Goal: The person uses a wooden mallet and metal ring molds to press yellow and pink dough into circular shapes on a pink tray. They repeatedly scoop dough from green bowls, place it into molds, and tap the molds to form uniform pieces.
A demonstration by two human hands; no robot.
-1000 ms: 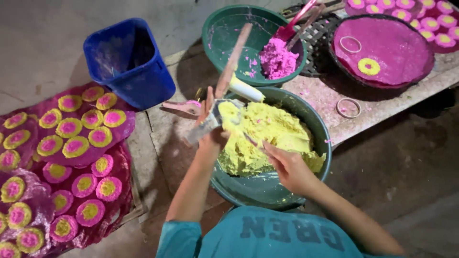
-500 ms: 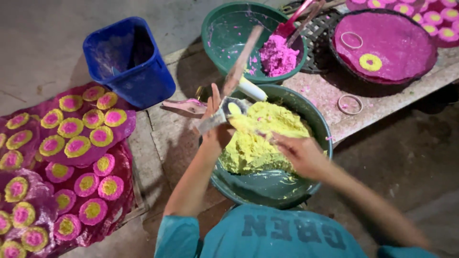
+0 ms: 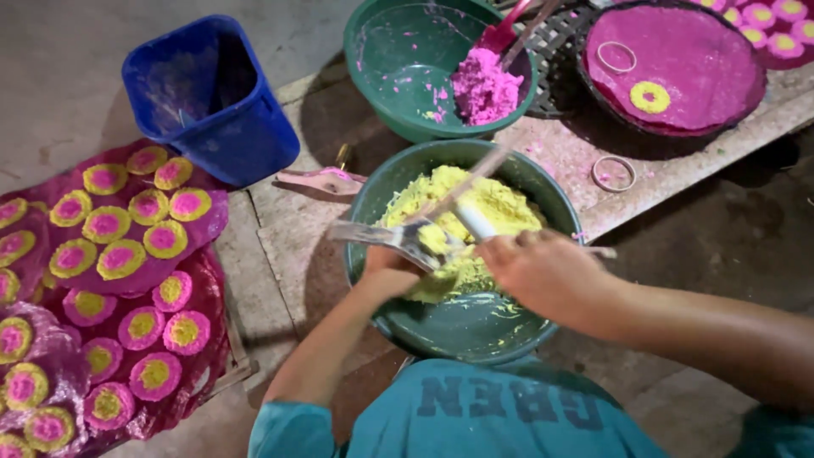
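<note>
A green bowl (image 3: 370, 191) in front of me holds yellow paste (image 3: 496, 202). Over its near left side, my left hand (image 3: 386, 265) grips a flat metal scraper (image 3: 381, 234) smeared with yellow paste. My right hand (image 3: 551, 273) is close beside it over the bowl. It holds a white-handled flat stick (image 3: 475, 222) that slants up across the paste. The stick's lower end meets the scraper blade.
A second green bowl (image 3: 394, 59) with pink paste (image 3: 483, 85) stands behind. A blue bucket (image 3: 212, 102) is at the back left. Several pink-and-yellow discs (image 3: 127, 254) lie on the left. A pink-coated round tray (image 3: 678, 59), metal rings (image 3: 615, 172) and a pink-stained tool (image 3: 326, 180) are nearby.
Both hands have come nearer to me and closer together over the bowl. The stick has swung from pointing up past the rim to lying across the yellow paste.
</note>
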